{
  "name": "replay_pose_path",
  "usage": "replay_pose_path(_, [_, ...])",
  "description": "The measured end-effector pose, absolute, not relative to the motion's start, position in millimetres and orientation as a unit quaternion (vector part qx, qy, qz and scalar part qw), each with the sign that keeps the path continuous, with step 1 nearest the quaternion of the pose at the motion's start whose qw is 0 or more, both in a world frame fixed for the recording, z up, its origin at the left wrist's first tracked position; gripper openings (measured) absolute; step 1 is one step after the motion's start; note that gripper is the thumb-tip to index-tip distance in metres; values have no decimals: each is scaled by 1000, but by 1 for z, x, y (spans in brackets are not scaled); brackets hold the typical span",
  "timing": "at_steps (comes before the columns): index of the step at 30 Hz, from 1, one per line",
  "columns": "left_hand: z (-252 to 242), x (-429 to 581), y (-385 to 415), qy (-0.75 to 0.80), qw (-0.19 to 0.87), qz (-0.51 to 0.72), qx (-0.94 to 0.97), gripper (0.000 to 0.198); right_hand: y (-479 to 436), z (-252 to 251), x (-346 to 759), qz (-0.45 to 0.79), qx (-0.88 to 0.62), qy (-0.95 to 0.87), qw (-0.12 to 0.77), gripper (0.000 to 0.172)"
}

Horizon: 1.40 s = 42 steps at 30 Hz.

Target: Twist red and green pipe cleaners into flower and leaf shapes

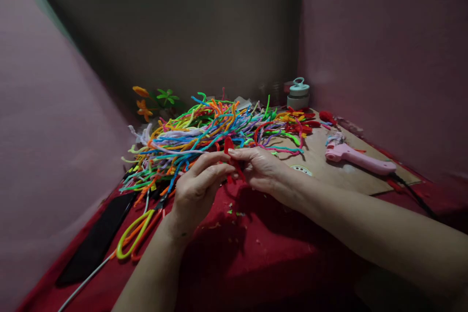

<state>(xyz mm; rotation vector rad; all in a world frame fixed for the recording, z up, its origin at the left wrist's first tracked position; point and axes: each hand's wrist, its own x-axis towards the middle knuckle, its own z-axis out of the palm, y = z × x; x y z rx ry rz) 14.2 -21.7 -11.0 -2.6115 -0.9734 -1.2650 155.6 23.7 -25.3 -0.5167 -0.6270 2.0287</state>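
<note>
Between my two hands is a bent red pipe cleaner [229, 145], raised above the front of the table. My left hand [199, 183] pinches it from the left, fingers closed. From the right, my right hand [265, 174] grips the same piece between thumb and fingers. Parts of the red piece are hidden behind my fingertips. Just beyond my hands lies a large tangled heap of multicoloured pipe cleaners [197, 129].
Yellow-and-orange-handled scissors [135, 234] and a black phone-like slab [97, 241] lie at left. A pink glue gun [360, 158] with a cord rests on a brown board [318, 175] at right. Behind stand a pale-lidded jar [299, 95] and pipe-cleaner flowers [144, 109].
</note>
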Motion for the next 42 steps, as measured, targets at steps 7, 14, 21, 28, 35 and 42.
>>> replay_pose_path(7, [-8, 10, -22, -323, -110, -481, -808, 16, 20, -28, 156, 742, -224, -401, 488, 15])
replay_pose_path(14, [-5, 3, -24, -446, -109, -485, -744, 12, 21, -32, 157, 661, -242, -521, 483, 8])
replay_pose_path(21, [-6, 4, -18, -439, 39, -393, -807, 11, 16, -25, 160, 603, -281, -565, 488, 14])
replay_pose_path(28, [-10, 7, -16, -418, 119, -346, -832, 11, 16, -29, 159, 547, -281, -602, 510, 23])
replay_pose_path(35, [-18, 14, -15, -417, 175, -286, -845, 12, 19, -44, 153, 382, -310, -676, 548, 30])
replay_pose_path(42, [-22, 16, -16, -414, 193, -285, -843, 12, 14, -35, 155, 506, -298, -619, 521, 17])
